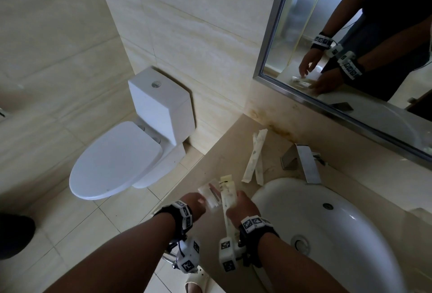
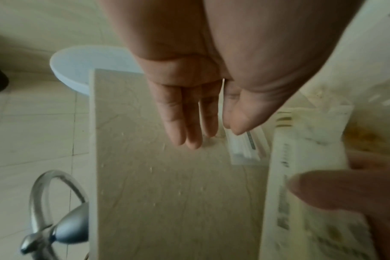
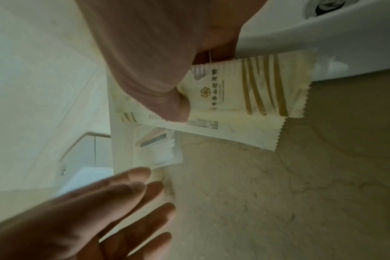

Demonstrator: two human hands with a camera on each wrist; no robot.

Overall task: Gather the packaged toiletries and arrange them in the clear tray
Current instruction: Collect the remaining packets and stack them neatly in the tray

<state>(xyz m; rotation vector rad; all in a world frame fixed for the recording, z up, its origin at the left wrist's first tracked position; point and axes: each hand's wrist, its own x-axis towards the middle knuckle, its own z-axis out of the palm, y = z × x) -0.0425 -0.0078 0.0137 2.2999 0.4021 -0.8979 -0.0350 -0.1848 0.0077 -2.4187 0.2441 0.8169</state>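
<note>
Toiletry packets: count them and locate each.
5: two cream packets in the right hand, one clear packet by the left hand, two long packets near the faucet. Others may be hidden.

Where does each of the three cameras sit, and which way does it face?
Head: on the head, looking down at the countertop, basin and toilet; both forearms show.
Left wrist: along the left hand, straight fingers over the countertop.
Right wrist: along the right hand, thumb pinching striped packets; the left hand's fingers enter below.
Shared: all three show the clear-wrapped packet.
</note>
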